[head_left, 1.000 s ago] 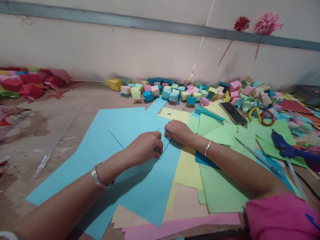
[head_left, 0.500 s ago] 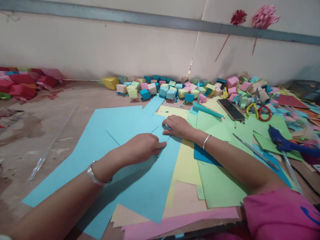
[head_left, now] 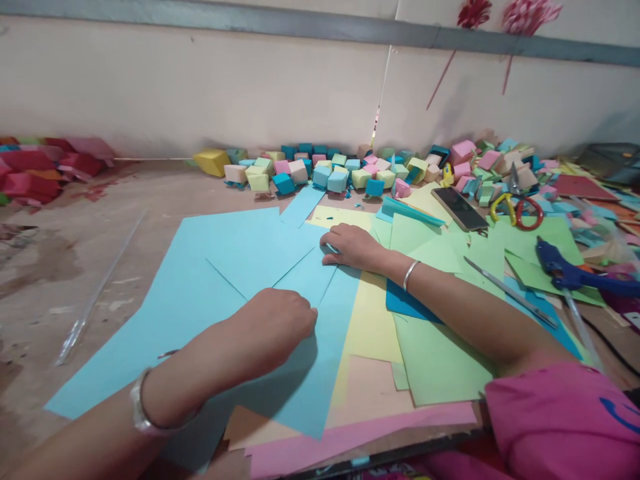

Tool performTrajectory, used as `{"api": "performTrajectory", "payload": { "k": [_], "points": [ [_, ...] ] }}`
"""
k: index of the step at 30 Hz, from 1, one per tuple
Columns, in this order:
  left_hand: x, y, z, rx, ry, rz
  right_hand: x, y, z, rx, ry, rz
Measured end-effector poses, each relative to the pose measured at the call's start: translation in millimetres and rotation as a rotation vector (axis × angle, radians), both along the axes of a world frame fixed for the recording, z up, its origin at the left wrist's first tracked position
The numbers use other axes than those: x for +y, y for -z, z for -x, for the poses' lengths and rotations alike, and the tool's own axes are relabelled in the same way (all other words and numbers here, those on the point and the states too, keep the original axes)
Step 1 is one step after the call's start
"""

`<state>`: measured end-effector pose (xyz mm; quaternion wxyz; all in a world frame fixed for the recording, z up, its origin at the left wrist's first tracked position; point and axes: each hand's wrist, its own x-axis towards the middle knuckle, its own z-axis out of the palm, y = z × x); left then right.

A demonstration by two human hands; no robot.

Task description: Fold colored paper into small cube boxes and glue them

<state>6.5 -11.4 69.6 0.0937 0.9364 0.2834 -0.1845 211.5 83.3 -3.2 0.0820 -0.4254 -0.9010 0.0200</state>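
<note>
A folded light blue paper sheet (head_left: 260, 257) lies on a larger light blue sheet (head_left: 165, 313) in the middle of the floor. My left hand (head_left: 273, 327) is curled, pressing its fingertips on the near end of the fold's crease. My right hand (head_left: 353, 247) lies with fingers bent on the far corner of the same folded sheet, pinning it down. Both wrists wear silver bangles. Yellow (head_left: 370, 327) and green (head_left: 440, 360) sheets lie under my right forearm.
Several small coloured paper cubes (head_left: 345, 175) lie along the wall. A phone (head_left: 459, 208), scissors (head_left: 520, 207), a blue glue gun (head_left: 575, 273) and a metal ruler (head_left: 510, 292) sit at right. A clear rod (head_left: 100, 287) lies at left, with red paper boxes (head_left: 45, 167) beyond it.
My left hand has slid toward me along the crease of the folded blue sheet. My right hand stayed on the far corner. The view drifted slightly.
</note>
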Motion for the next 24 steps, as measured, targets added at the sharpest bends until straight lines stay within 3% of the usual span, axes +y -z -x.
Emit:
{"api": "performTrajectory", "payload": {
  "k": [3, 4, 7, 10, 15, 19, 24],
  "points": [
    [18.0, 0.3, 2.7, -0.204, -0.008, 0.188, 0.8, -0.8, 1.0, -0.027, 0.010, 0.008],
    [25.3, 3.7, 1.3, -0.298, -0.066, 0.209, 1.0, -1.2, 1.4, -0.037, 0.014, 0.008],
    [45.7, 23.0, -4.9, -0.462, -0.433, 0.095, 1.1, -2.5, 2.7, -0.064, 0.022, 0.006],
    [57.5, 43.7, -6.8, -0.491, -0.566, 0.188, -1.7, -5.1, 4.4, -0.097, 0.033, -0.007],
    [59.1, 50.5, -5.4, -0.485, -0.604, 0.236, -19.5, -14.2, 9.7, -0.080, 0.068, -0.121],
    [57.6, 46.6, -6.3, -0.454, -0.594, 0.211, -30.1, -15.6, 10.2, 0.014, 0.095, -0.098],
    [57.2, 45.8, -4.8, -0.401, -0.519, 0.192, -10.1, -11.3, -8.6, 0.009, 0.216, -0.082]
  ]
}}
